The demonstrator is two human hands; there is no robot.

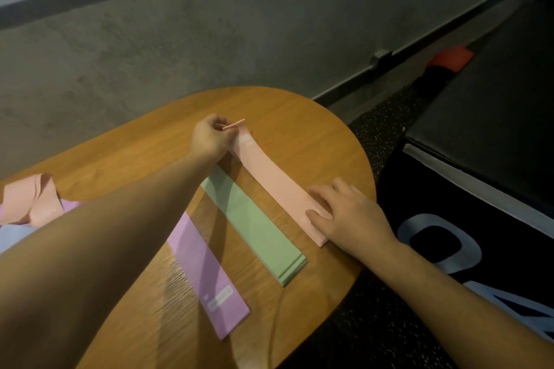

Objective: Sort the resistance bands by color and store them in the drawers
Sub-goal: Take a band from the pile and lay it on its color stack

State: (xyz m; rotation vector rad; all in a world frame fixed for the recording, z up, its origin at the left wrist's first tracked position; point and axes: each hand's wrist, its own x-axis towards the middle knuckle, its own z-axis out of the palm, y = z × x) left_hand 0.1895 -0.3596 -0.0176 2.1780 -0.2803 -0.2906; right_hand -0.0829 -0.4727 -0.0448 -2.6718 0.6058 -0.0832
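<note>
Head view: three piles of bands lie side by side on the round wooden worktop [299, 117], running from upper centre down toward lower right. The pink pile [278, 183] is rightmost, the green pile [254, 225] lies in the middle just beside it, and the purple pile [207, 266] is at the left, partly under the left forearm. At the far left of the frame a loose heap [30, 204] of pink, purple and pale blue bands is unsorted.

The left hand [211, 139] is at the far end of the pink pile, its fingers [220, 123] curled and pinching the top band's end, which stands lifted off the pile. The right hand [344, 213] lies flat on the near end of the same pile, fingers straight, pressing it down and gripping nothing.

The step in hand looks like the sorting: a pink band is being laid out and squared on its pile. No drawers show in this view.

Next, the lifted end probably needs lowering flush onto the pile while the right hand holds the near end steady; then another band from the heap at far left.
</note>
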